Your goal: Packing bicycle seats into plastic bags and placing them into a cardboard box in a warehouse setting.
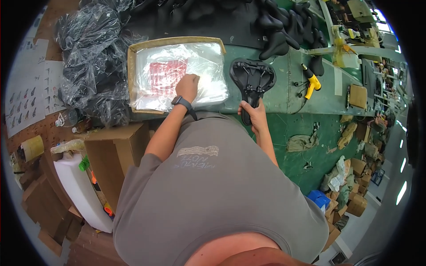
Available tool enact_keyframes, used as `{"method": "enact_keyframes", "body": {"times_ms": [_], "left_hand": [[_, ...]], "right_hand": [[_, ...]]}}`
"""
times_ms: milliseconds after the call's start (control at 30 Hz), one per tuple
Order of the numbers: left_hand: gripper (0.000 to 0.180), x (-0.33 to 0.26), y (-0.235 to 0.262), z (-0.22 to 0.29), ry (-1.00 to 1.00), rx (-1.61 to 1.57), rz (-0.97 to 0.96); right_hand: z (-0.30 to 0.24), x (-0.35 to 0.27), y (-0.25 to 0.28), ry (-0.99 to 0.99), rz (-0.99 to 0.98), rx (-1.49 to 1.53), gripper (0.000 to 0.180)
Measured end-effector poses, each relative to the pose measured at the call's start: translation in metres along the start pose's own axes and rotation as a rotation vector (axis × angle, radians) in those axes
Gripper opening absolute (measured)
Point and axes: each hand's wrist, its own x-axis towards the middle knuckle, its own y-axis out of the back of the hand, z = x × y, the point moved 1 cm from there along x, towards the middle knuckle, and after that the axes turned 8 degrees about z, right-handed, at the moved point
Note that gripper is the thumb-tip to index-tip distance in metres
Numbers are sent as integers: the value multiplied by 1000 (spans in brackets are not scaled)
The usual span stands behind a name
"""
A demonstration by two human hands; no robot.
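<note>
My right hand is wrapped round the narrow nose of a black bicycle saddle. The saddle is turned with its ribbed underside and rails up, its wide end pointing away from me over the green bench. My left hand, with a dark watch on the wrist, is closed over a stack of clear plastic bags with red print. Its fingertips are curled against the shiny plastic, and whatever they pinch is hidden. The bags lie in a shallow cardboard box at the bench's front edge.
Plastic-wrapped black saddles are heaped at left, with bare saddles piled at the back right. A yellow heat gun lies right of my saddle, its cable trailing off the edge. An open carton stands by my left side.
</note>
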Motion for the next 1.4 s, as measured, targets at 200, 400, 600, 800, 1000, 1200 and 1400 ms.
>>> {"method": "enact_keyframes", "body": {"times_ms": [200,400,600,800,1000,1200,1400], "left_hand": [[20,-29,68,51,-200,43,91],[17,-71,68,94,110,-420,-105],[21,-96,164,-3,638,-1982,376],[18,-115,193,69,656,-1065,502],[9,-151,168,190,-272,-433,183],[37,-226,180,113,289,-998,256],[34,-233,190,51,254,-641,800]], "right_hand": [[-15,24,-23,-182,-412,237,63],[-29,49,-70,-358,-780,290,60],[-30,63,-52,-399,-808,532,41],[-44,66,-43,332,-1135,-218,88],[1,39,-63,223,-789,-463,119],[-7,18,-86,-405,-891,-77,44],[-21,-13,-147,-87,-855,-210,62]]}}
